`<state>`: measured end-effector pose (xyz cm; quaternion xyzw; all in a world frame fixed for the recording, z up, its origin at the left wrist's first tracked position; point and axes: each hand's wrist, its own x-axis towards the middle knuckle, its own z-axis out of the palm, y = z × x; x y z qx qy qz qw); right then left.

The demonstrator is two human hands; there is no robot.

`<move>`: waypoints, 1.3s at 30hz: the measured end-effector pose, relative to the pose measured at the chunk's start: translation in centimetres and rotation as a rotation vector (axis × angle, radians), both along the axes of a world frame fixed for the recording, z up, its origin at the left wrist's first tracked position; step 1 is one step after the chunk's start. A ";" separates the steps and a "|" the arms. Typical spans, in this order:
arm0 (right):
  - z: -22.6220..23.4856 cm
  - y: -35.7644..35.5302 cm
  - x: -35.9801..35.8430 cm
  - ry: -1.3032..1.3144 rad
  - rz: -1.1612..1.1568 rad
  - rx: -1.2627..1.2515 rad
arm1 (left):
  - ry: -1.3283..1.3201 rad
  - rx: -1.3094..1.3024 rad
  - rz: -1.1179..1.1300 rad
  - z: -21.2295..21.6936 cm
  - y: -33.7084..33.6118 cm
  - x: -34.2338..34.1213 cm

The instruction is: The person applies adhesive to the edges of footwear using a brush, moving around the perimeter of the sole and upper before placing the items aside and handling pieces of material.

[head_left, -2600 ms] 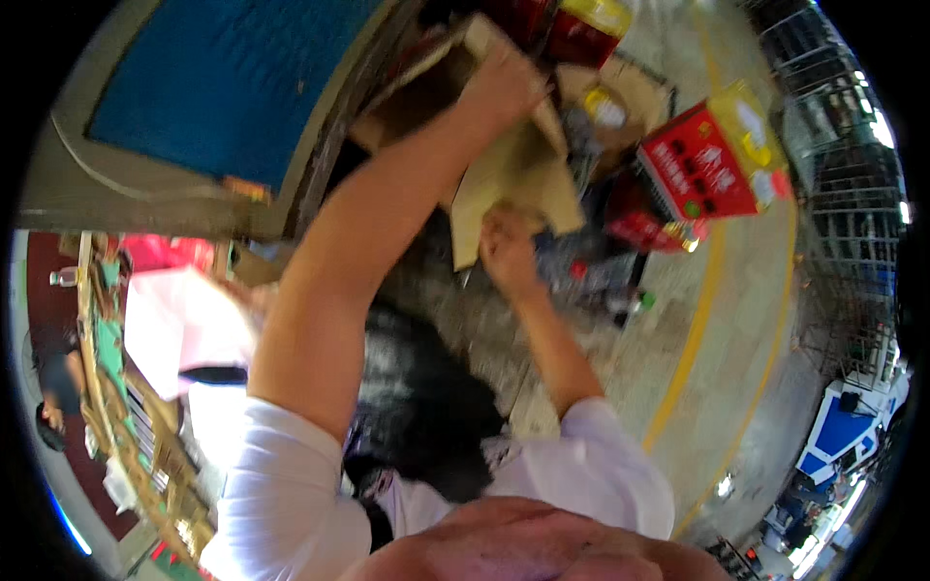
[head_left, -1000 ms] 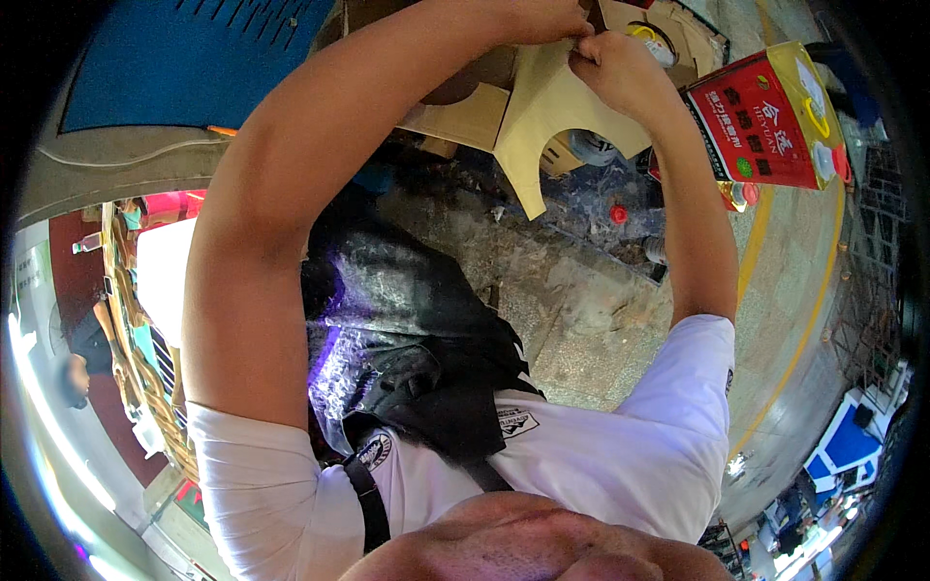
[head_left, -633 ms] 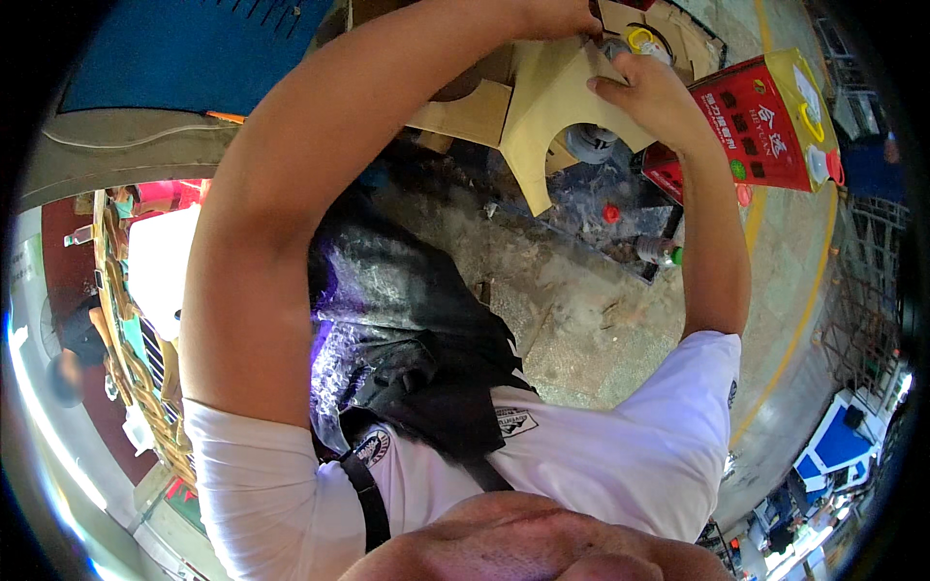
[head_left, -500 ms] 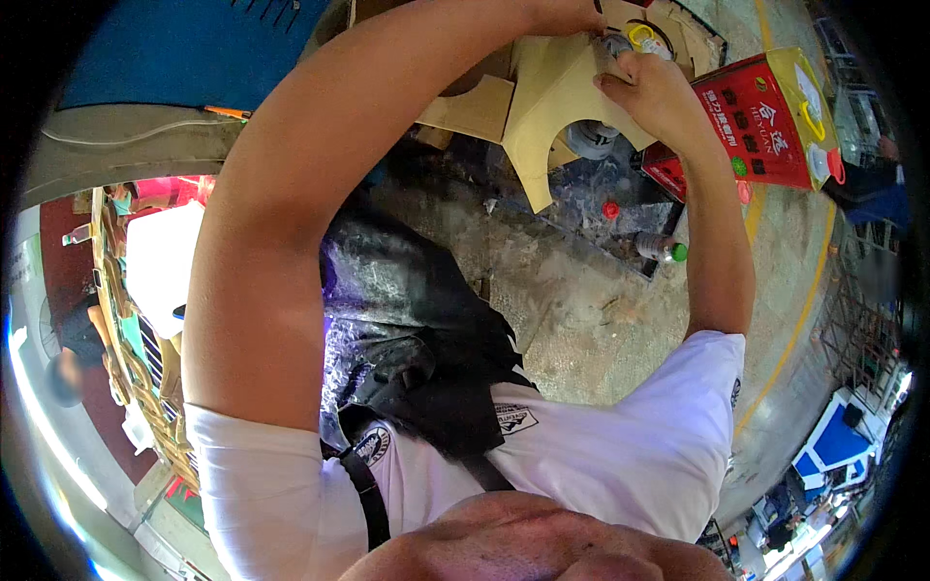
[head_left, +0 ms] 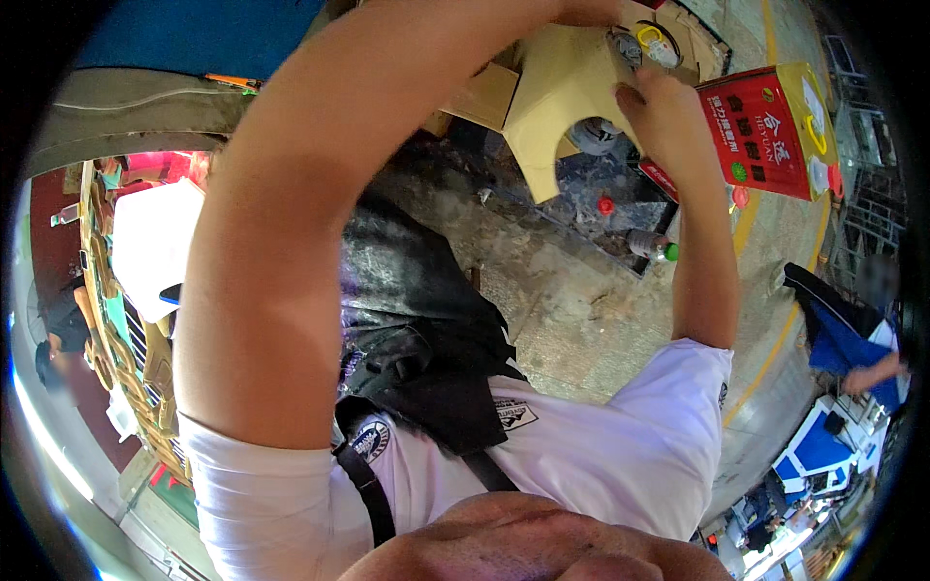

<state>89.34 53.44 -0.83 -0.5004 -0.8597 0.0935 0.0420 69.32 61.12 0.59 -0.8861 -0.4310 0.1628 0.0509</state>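
A tan cardboard sheet (head_left: 554, 92) with a curved cut-out hangs raised in front of me, at the top of the view. My right hand (head_left: 666, 114) grips its right edge, fingers curled over it, just left of a red and yellow carton (head_left: 770, 131). My bare left arm runs up the middle of the picture. My left hand (head_left: 586, 10) meets the sheet's top edge and is mostly cut off by the rim, so its fingers are hidden.
More cardboard pieces (head_left: 484, 97) lie behind the sheet. Plastic bottles (head_left: 647, 242) and a red cap (head_left: 605, 205) sit in a dark pit in the stained concrete ground. A yellow line (head_left: 775, 329) runs along the right. Another person (head_left: 852, 339) in blue crouches at far right.
Both arms have risen since the earliest frame, lifting the sheet. Over the last second my right hand slid a little down and right along the sheet's edge, toward the red carton.
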 end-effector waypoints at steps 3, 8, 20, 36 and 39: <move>2.3 -0.9 0.9 0.417 -0.088 -0.153 | 0.095 0.058 -0.097 1.0 -0.7 -0.8; -8.1 -2.7 4.8 1.609 0.098 -0.826 | 0.013 0.019 -0.034 3.0 -1.5 -1.3; -12.0 -2.0 -4.8 0.300 -0.362 -0.210 | -0.018 -0.004 0.064 0.0 0.0 -1.2; -15.4 -3.2 -4.4 0.584 -0.131 0.407 | 0.050 0.038 -0.074 -0.2 0.5 -2.2; -14.8 -3.1 -4.8 0.764 -0.251 0.011 | 0.140 0.081 -0.137 0.0 0.7 -1.6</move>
